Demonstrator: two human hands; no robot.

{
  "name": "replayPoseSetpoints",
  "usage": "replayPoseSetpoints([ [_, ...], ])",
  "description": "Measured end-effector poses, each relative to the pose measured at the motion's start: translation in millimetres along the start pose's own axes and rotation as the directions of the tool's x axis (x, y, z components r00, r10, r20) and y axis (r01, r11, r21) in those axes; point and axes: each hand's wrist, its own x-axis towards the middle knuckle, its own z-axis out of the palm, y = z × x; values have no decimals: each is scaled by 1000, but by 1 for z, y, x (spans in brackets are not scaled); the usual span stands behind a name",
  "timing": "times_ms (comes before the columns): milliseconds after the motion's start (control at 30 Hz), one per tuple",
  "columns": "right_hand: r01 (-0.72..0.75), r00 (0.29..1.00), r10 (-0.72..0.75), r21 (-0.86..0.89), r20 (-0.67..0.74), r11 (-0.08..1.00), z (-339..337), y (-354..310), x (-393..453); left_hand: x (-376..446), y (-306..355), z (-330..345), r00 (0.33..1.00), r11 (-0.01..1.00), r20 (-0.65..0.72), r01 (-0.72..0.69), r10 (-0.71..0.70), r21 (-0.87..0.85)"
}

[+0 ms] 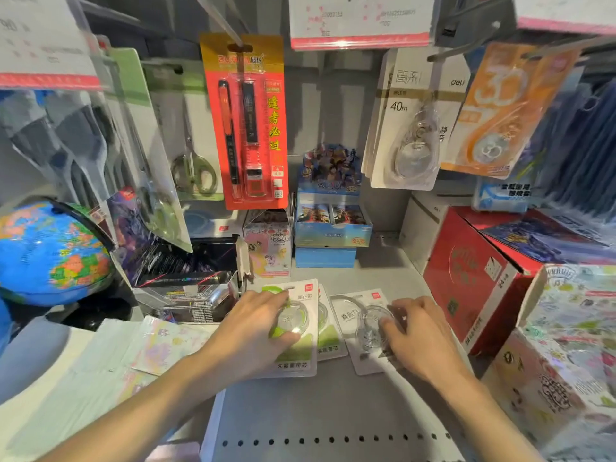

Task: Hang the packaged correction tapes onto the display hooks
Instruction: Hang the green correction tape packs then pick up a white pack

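Grey metal shelf (333, 405) carries everything, with a row of punched holes along its front edge. Right edge: one red carton (473, 278), flaps open, plus one patterned box (566, 361) at the front right corner. Left edge: one globe (50, 248), mostly blue. Back of the shelf, centre: blue card-pack display boxes (333, 225) stacked, exact count unclear.

Above, on display hooks (466, 45): one red pen-and-refill card (246, 121), one scissors pack (190, 135), a bunch of white 40m correction tape packs (410, 121), count not readable because they overlap, and one orange tape pack (506, 108) just to their right.

Loose correction tapes lying flat mid-shelf: three visible. Two green-trim packs (300, 355) overlap, the second (328, 331) peeking out from under the first. One white pack (360, 328) lies just beside them on the right.

Left hand (256, 328) lies palm down on the top green pack, fingers curled over its blister; can't tell if it's gripping. Right hand (416, 331) is on the white pack's right side, fingers bent onto the blister; grip likewise unclear.
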Motion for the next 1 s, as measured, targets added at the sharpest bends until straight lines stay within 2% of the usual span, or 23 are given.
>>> replayPoseSetpoints([
  [33,40,999,-38,67,-28,997,-2,-5,-1,0,0,1,1000,1000,-24,-11,11,-23],
  [100,65,998,-68,323,-3,944,-5,-22,-1,0,0,1,996,996,-81,-30,24,-79],
  [167,-41,984,-70,592,162,805,-3,-44,1,0,2,-1,992,988,-121,-48,30,-149],
  [233,-155,947,-106,721,303,675,3,-61,4,0,4,-2,986,979,-156,-78,49,-187],
  [300,-202,932,-118,763,342,614,8,-70,8,-1,6,-3,981,968,-185,-101,58,-231],
  [500,-182,946,-158,865,284,467,-9,-73,13,-3,4,-14,953,879,-303,-137,-8,-457],
  [633,-165,931,-244,910,272,381,-20,-77,17,0,7,-27,968,670,-200,-47,-152,-740],
  [733,-137,928,-258,890,270,436,-18,-81,21,-1,1,-37,951,668,-238,-47,-197,-742],
  [767,-119,931,-249,867,267,483,-15,-81,24,-3,-1,-40,942,688,-262,-48,-210,-724],
  [800,-75,940,-231,815,249,575,-11,-79,27,-6,-4,-43,932,718,-290,-49,-217,-695],
  [867,69,963,-203,565,178,822,2,-74,33,-14,-12,-46,914,768,-337,-43,-228,-639],
  [900,120,964,-204,410,168,904,8,-73,33,-18,-17,-47,907,789,-353,-39,-230,-614],
  [1000,171,953,-184,73,241,982,24,-82,26,-29,-31,-48,910,820,-348,-16,-226,-573],
])
